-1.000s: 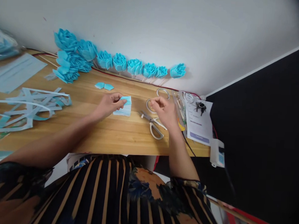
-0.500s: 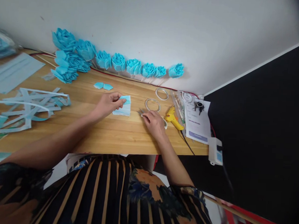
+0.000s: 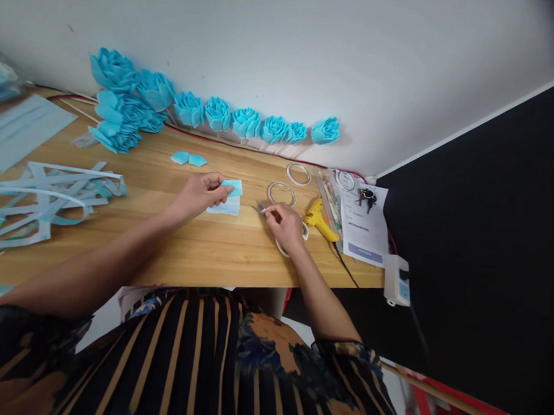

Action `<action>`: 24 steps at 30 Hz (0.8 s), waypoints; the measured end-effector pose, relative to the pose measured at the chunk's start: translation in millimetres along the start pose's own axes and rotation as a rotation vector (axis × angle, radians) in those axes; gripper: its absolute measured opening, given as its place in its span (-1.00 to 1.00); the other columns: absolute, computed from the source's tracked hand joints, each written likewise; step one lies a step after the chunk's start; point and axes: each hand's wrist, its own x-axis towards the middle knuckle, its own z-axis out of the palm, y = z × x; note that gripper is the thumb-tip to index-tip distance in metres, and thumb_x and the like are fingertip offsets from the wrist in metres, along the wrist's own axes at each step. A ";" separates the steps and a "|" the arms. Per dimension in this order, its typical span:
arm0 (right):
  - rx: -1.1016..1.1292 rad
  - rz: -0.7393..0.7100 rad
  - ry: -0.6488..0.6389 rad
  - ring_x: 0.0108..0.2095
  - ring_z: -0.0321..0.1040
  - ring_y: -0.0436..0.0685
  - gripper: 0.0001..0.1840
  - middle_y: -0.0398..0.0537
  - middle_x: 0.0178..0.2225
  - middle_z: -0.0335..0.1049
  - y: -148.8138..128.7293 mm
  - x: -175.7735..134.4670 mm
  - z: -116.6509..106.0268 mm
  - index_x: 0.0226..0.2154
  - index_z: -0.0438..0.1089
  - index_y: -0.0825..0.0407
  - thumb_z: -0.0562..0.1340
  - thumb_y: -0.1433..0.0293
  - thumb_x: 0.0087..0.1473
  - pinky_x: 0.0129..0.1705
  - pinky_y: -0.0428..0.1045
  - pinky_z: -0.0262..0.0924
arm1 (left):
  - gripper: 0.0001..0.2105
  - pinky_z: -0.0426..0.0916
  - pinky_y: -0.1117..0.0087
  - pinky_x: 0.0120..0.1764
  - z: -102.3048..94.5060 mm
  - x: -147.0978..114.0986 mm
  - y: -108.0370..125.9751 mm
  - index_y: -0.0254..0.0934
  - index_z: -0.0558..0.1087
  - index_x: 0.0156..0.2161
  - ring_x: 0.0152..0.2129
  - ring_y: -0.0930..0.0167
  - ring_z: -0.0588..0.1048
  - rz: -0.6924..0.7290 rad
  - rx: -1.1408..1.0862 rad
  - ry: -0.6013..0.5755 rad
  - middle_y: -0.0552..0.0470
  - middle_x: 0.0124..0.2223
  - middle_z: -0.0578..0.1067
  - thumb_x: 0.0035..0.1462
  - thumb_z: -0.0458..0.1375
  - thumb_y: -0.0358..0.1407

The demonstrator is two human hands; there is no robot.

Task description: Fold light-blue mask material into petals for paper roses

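My left hand (image 3: pixel 204 192) is closed in a pinch on a small light-blue fabric piece (image 3: pixel 232 185). Below that piece, a paler blue stack of cut rectangles (image 3: pixel 227 206) rests on the table, partly behind the fingers. Slightly to the right, the fingers of my right hand (image 3: pixel 283 223) are closed on small scissors (image 3: pixel 258 208), whose thin grey blades point left toward the stack; their handles are mostly hidden. Two loose blue petal pieces (image 3: pixel 189 159) lie beyond my left hand.
Blue fabric flowers (image 3: pixel 247 123) line the wall. Tape rolls (image 3: pixel 281 195) and a yellow glue gun (image 3: pixel 320 219) lie at right, near a paper sheet (image 3: pixel 362 230) with keys (image 3: pixel 367 198). Cut strips (image 3: pixel 49 202) are heaped at left. A white power socket (image 3: pixel 397 281) hangs at the right edge.
My right hand has shifted a little and its fingers have changed position, showing more of a ring beneath it. My left hand keeps its pinch. The view has swung slightly.
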 end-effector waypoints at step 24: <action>-0.071 -0.572 0.204 -0.27 0.39 0.15 -0.79 -0.04 -0.35 0.49 -57.5 59.1 -2.3 -0.24 0.54 -0.15 0.17 0.36 0.23 -0.18 0.11 0.27 | -0.76 0.17 0.56 -0.63 -2.2 -1.4 9.0 -0.31 0.35 -0.49 -0.70 0.59 0.30 -0.105 -0.214 -0.096 0.13 -0.62 0.40 0.02 0.28 -0.23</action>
